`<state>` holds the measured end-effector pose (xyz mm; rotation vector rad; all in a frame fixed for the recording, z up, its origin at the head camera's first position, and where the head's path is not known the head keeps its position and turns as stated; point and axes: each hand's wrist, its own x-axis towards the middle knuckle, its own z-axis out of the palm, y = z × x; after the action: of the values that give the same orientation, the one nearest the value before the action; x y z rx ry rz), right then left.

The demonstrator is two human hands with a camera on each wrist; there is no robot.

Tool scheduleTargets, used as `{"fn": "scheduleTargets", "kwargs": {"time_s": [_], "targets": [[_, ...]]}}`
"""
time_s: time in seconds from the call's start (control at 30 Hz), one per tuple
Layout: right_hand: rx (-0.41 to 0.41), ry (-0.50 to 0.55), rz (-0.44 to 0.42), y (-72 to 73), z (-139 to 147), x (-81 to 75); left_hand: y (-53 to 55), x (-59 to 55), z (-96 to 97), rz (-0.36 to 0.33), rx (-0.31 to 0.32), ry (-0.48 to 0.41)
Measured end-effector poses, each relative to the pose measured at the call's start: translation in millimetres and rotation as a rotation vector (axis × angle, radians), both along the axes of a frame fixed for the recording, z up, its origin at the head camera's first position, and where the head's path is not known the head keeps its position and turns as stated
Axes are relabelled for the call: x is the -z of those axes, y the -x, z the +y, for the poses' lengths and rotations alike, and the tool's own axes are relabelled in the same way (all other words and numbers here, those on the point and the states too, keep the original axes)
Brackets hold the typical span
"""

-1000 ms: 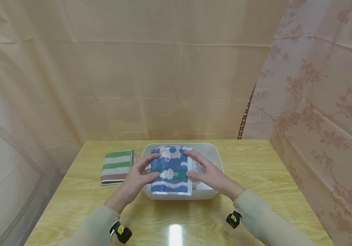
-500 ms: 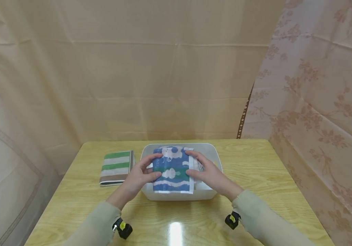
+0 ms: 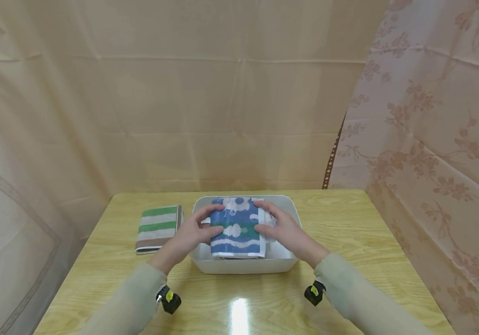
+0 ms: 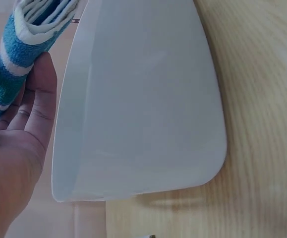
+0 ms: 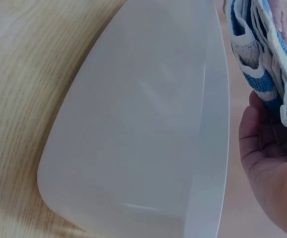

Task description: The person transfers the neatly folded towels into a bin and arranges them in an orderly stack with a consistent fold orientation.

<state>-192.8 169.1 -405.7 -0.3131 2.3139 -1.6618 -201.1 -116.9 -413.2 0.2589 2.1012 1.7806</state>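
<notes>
A folded blue, green and white towel (image 3: pixel 235 232) is held over the white plastic bin (image 3: pixel 243 266) in the head view. My left hand (image 3: pixel 195 231) grips its left side, thumb on top and fingers beneath; the left wrist view shows the thick folded edge of the towel (image 4: pixel 22 59) between thumb and fingers. On the opposite side my right hand (image 3: pixel 283 230) grips the white-bordered edge. In the right wrist view, several layers of the towel (image 5: pixel 262 64) show above the right hand (image 5: pixel 272 153), near the bin's rim. The towel hides most of the bin's inside.
A second folded towel (image 3: pixel 159 228), striped green, grey and brown, lies on the wooden table (image 3: pixel 327 223) left of the bin. Something clear and crinkled (image 3: pixel 269 223) shows beside the right hand. Beige curtains (image 3: pixel 222 116) hang behind the table, floral ones at the right.
Both hands have moved the folded blue towel slightly to the right and away from me over the bin. The striped towel stays in place.
</notes>
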Motion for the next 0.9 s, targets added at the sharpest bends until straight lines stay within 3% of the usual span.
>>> {"fn": "scheduleTargets", "kwargs": {"time_s": [0.5, 0.9], "targets": [[0.008, -0.015, -0.061, 16.4, 5.3, 0.2, 21.5, -4.7, 5.3, 0.027, 0.063, 0.087], [0.007, -0.083, -0.073, 32.1, 8.0, 3.4, 38.8, -5.4, 12.3, -0.02, 0.045, 0.164]]}}
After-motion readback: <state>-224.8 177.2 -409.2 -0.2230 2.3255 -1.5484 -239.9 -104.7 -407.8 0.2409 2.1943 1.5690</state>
